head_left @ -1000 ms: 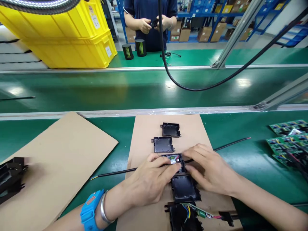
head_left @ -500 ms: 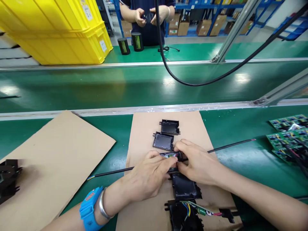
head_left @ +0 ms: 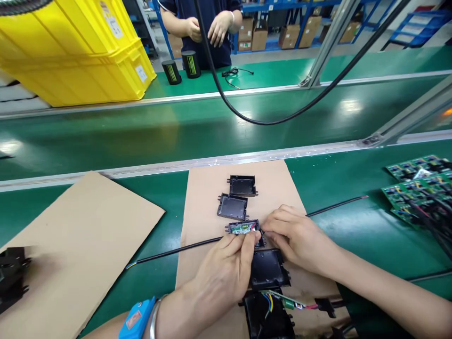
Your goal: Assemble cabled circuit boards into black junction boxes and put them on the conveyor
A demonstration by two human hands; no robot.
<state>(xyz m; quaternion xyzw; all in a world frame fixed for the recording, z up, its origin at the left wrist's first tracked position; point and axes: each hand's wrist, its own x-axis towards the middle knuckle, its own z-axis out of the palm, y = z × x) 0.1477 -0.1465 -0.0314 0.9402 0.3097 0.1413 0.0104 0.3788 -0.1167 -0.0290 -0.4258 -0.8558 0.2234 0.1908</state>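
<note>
A small black plastic case (head_left: 230, 225) holding a green circuit board (head_left: 240, 228) lies on the cardboard between my hands. My left hand (head_left: 226, 273) is closed at its front edge, thumb and fingertips pressed at the board's right end beside a red wire. My right hand (head_left: 300, 235) pinches the black cable at the case's right end; its fingertips are partly hidden. This cable (head_left: 335, 205) emerges beyond that hand, while another black cable (head_left: 176, 250) runs out leftward. Directly below sits an open black case (head_left: 268, 268), and nearer me another case (head_left: 263, 315) with a wired board across it.
Two open black cases (head_left: 232, 207) lie farther up the cardboard sheet (head_left: 208, 183). Green circuit boards (head_left: 420, 188) are piled at right. Another cardboard sheet (head_left: 102, 221) with black parts (head_left: 12, 273) is at left. A black cable (head_left: 268, 123) hangs overhead. Across the bench stands a co-worker (head_left: 205, 28).
My left hand has drawn back toward me, uncovering more of the circuit board. My right fingers have shifted to the case's right end. The co-worker's hands have moved, and the view has shifted slightly.
</note>
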